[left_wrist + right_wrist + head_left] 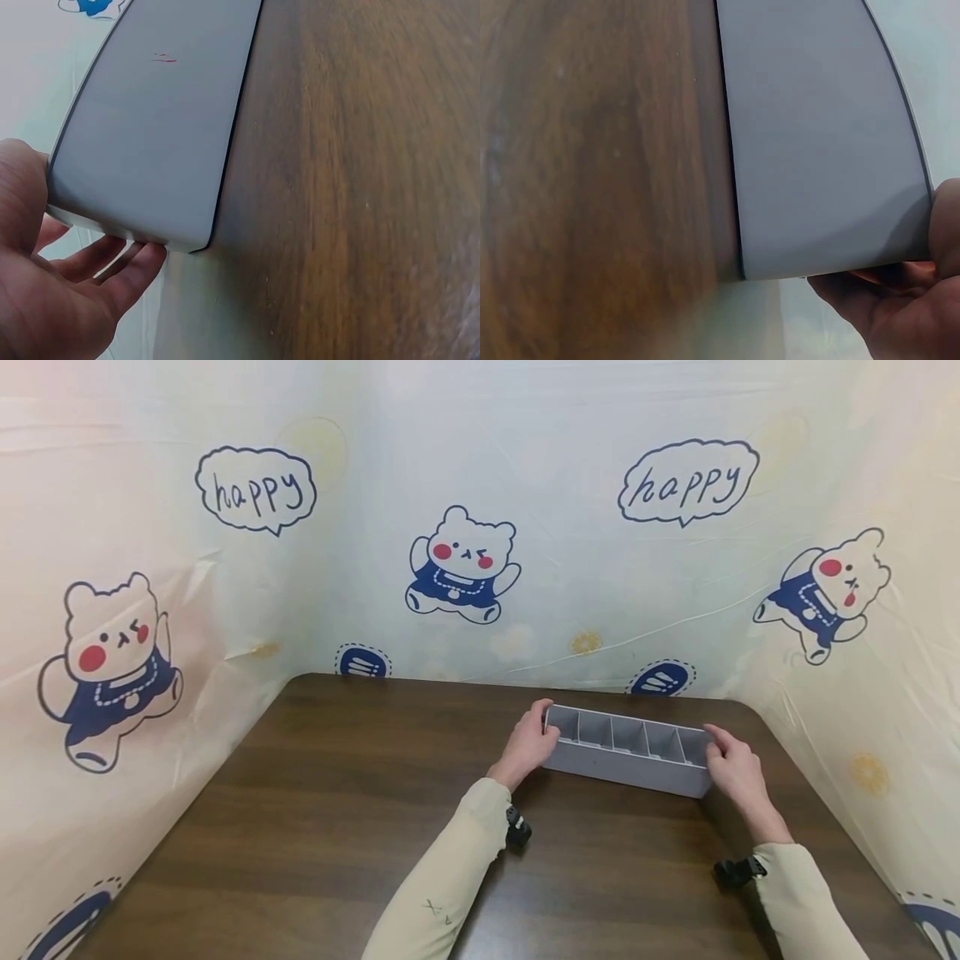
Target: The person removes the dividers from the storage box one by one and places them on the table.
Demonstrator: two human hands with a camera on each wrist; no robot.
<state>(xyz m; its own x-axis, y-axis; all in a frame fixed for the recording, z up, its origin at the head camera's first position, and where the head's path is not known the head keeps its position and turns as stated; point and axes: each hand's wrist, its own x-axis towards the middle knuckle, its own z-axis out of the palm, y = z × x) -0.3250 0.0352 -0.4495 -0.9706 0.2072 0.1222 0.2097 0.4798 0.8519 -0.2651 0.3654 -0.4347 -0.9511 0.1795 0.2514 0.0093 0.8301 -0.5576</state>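
Observation:
A long grey compartment box (622,770) stands on the right part of the table, its open top split by thin dividers into several cells in a row. My left hand (527,745) grips its left end, thumb at the top rim and fingers against the end wall. At the other end, my right hand (737,773) holds the box in the same way. The left wrist view shows the plain long side (157,120) with a small red mark. In the right wrist view the long side (817,150) meets the right hand's thumb at its upper corner.
The dark brown wooden table (337,810) reaches back to a pale printed curtain (570,568) with cartoon bears and "happy" bubbles, which closes in the back and both sides. A black wrist camera (517,828) sits on the left sleeve, another (738,871) on the right.

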